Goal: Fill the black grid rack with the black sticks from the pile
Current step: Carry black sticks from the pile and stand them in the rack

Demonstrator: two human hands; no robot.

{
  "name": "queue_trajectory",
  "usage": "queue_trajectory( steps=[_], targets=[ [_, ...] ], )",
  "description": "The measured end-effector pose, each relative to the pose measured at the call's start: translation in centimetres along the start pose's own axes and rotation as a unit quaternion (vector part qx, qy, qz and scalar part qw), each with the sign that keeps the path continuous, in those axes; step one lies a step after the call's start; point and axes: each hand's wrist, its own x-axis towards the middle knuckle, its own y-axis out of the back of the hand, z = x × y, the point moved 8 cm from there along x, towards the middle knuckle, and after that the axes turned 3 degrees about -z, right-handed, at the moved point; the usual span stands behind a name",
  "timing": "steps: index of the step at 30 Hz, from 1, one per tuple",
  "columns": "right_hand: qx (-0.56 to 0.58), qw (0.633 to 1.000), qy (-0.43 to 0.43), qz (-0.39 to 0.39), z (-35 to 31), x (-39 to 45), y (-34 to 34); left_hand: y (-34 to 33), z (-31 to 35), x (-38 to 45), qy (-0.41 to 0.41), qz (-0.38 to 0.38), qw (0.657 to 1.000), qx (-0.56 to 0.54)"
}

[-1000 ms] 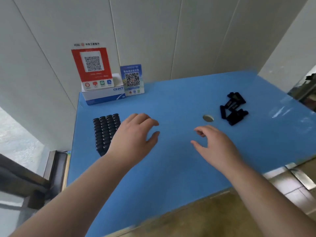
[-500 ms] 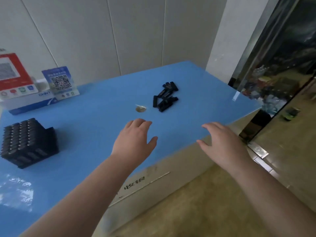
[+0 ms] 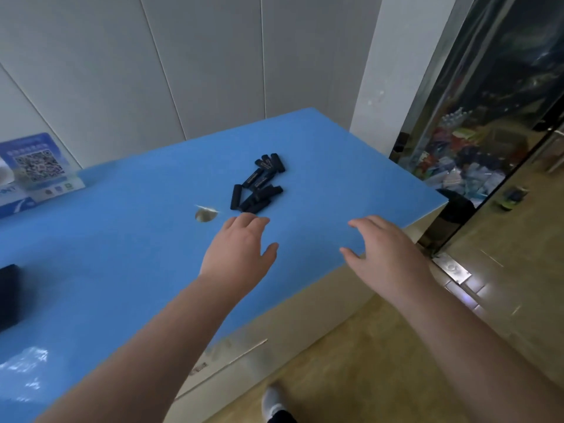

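Both hands are empty and loosely spread, palms down, holding nothing; the left hand [image 3: 239, 251] hovers over the blue table [image 3: 128, 239] with its fingertips just short of the pile of black sticks [image 3: 259, 184], not touching any of them; the right hand [image 3: 384, 251] hangs over the table's near right edge, fingers apart, well to the right of the pile. The sticks lie jumbled flat on the tabletop, some crossing one another, a few bearing pale lettering too small to read; just beside the pile on its left sits a small round silvery spot [image 3: 205, 214] in the table surface; I cannot tell what it is. Far off at the left edge only a dark corner of the black grid rack [image 3: 9, 296] shows, well apart from the pile, so its cells cannot be seen. At the back left a blue QR-code card [image 3: 38, 163] stands near the grey panelled wall [image 3: 183, 62]. To the right a glass door [image 3: 500, 117] reflects clutter, and a shoe tip [image 3: 271, 403] shows on the floor below.
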Motion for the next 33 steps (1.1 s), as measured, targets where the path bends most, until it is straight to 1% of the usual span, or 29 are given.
queue_trajectory(
  steps=[4, 11, 17, 23, 25, 27, 29, 31, 33],
  targets=[
    [-0.008, 1.000, 0.011, -0.014, 0.8, 4.8, -0.6, -1.0, -1.1, 5.1, 0.009, -0.002, 1.000, -0.001],
    [0.013, 0.999, 0.020, -0.028, 1.8, 10.8, -1.9, -3.4, -3.5, 13.0, 0.052, -0.040, 0.997, 0.030],
    [0.031, 0.996, 0.061, -0.050, 2.6, 15.0, -3.5, -5.8, -3.9, 16.3, 0.054, -0.083, 0.992, 0.073],
    [0.055, 0.990, 0.107, -0.074, 3.5, 19.3, -4.3, -6.0, -2.9, 17.8, 0.067, -0.065, 0.991, 0.095],
    [0.062, 0.988, 0.117, -0.081, 4.1, 20.6, -4.4, -5.7, -2.7, 18.2, 0.090, -0.047, 0.993, 0.063],
    [0.066, 0.986, 0.128, -0.088, 4.5, 21.8, -4.7, -4.7, -2.5, 18.3, 0.134, -0.006, 0.991, -0.007],
    [0.073, 0.983, 0.141, -0.097, 4.6, 22.8, -5.0, -3.6, -2.8, 18.0, 0.193, 0.037, 0.976, -0.088],
    [0.086, 0.979, 0.152, -0.109, 4.4, 23.7, -5.6, -3.1, -3.4, 17.3, 0.260, 0.073, 0.946, -0.177],
    [0.099, 0.974, 0.160, -0.125, 3.8, 24.4, -6.4, -3.1, -4.2, 16.3, 0.328, 0.106, 0.894, -0.287]
  ],
)
